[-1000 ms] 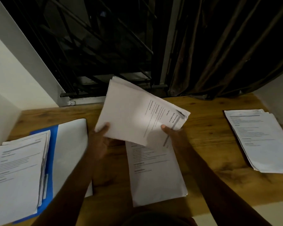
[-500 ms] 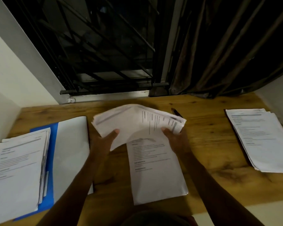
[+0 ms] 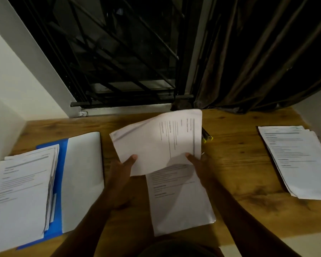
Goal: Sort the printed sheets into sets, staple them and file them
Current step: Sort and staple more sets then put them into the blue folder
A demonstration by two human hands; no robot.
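Paper, light and floppy: the sheaf (image 3: 156,145) hangs over the middle pile (image 3: 178,201) on the desk (image 3: 239,154), left hand (image 3: 121,175) and right hand (image 3: 199,164) pinching its near edge, best supported at both corners.

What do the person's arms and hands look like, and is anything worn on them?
Both are bare. The left hand and the right hand wear no glove, and no ring shows in this dim light. The left forearm and the right forearm show no sleeve, watch or band down to the bottom edge of the picture.
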